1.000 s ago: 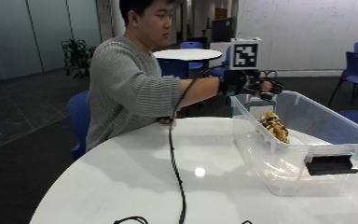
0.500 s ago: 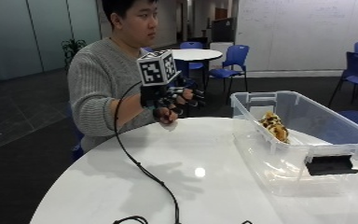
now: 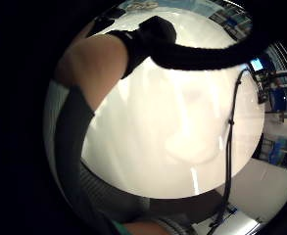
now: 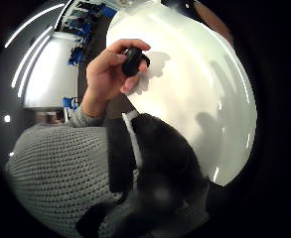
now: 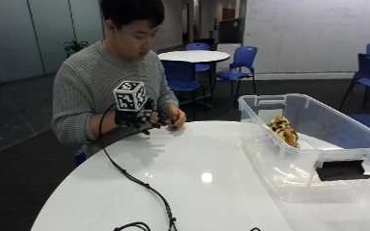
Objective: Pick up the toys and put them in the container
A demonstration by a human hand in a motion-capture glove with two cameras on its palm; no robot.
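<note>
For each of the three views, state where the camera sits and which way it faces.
Outside view: across the table, facing the seated person, the gloved right hand and the container.
Thumb side palm view: on the right palm, looking at the bare hand, which holds a small dark thing, and the sweater.
Little finger side palm view: same palm, facing the tabletop; wrist and sleeve show.
Both palm views share the white table.

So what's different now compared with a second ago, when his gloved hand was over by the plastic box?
The gloved right hand has pulled back from the clear container, swung across and dropped low over the white table in front of him. His bare hand now pinches a small black object. The toy in the container hasn't moved.
</note>
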